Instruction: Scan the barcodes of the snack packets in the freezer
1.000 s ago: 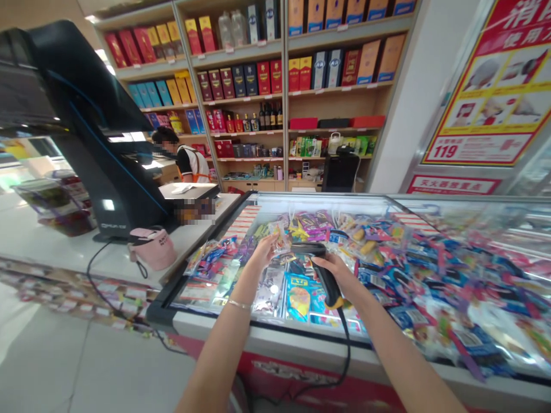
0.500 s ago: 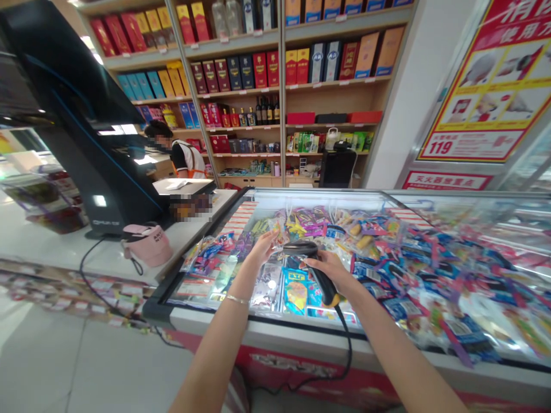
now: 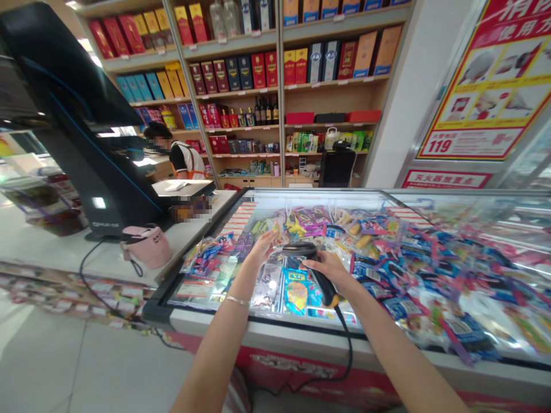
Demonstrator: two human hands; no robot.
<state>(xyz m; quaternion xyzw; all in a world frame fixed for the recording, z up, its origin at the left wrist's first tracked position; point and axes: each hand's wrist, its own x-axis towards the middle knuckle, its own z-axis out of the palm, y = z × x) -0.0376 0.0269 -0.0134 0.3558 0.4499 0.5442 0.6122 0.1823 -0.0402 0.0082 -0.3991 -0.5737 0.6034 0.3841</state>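
My right hand is closed round the handle of a black corded barcode scanner, held over the glass-topped freezer chest. The scanner's head points left toward my left hand, which holds up a small clear snack packet by its lower edge between pinched fingers. Both hands hover above the freezer's glass lid, under which lie several colourful wrapped ice creams.
A black checkout terminal stands on the white counter to the left, with a pink cap beside it. Another person sits behind the counter. Shelves of boxed bottles fill the back wall. The scanner cable hangs down the freezer front.
The view has shifted slightly; both hands with packet and scanner sit a little higher and closer together over the freezer lid than a second ago.
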